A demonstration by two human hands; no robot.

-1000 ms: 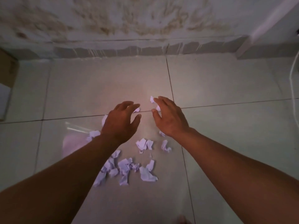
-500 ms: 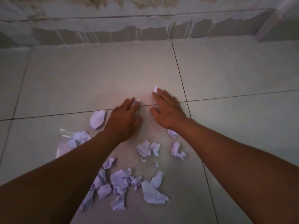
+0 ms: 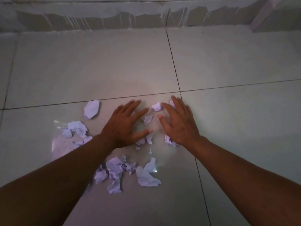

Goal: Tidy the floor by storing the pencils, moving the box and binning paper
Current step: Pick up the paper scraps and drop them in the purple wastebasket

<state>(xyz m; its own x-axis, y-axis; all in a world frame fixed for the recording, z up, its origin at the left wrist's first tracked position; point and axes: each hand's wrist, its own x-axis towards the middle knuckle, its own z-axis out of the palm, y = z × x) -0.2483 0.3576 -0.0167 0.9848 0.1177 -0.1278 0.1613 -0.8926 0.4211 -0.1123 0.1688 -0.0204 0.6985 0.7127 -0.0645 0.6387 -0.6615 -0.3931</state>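
Observation:
Several crumpled white paper scraps lie scattered on the grey tiled floor. My left hand (image 3: 126, 123) lies flat with its fingers spread, low over the tiles beside a small scrap (image 3: 147, 119). My right hand (image 3: 176, 122) is also flat and spread, with one scrap (image 3: 156, 106) at its fingertips and another (image 3: 169, 141) under its heel. A larger scrap (image 3: 92, 109) lies to the left. A heap of scraps (image 3: 117, 170) sits nearer to me. No pencils or box are in view.
A clear plastic sheet or bag (image 3: 61, 142) lies on the floor at the left with scraps (image 3: 76, 129) on it. The wall's skirting (image 3: 146, 18) runs along the far edge. Tile joints (image 3: 174, 66) cross the floor.
Both hands have drawn back toward me across the floor, dragging the far scraps along with them. The view has tilted further down and come closer to the floor.

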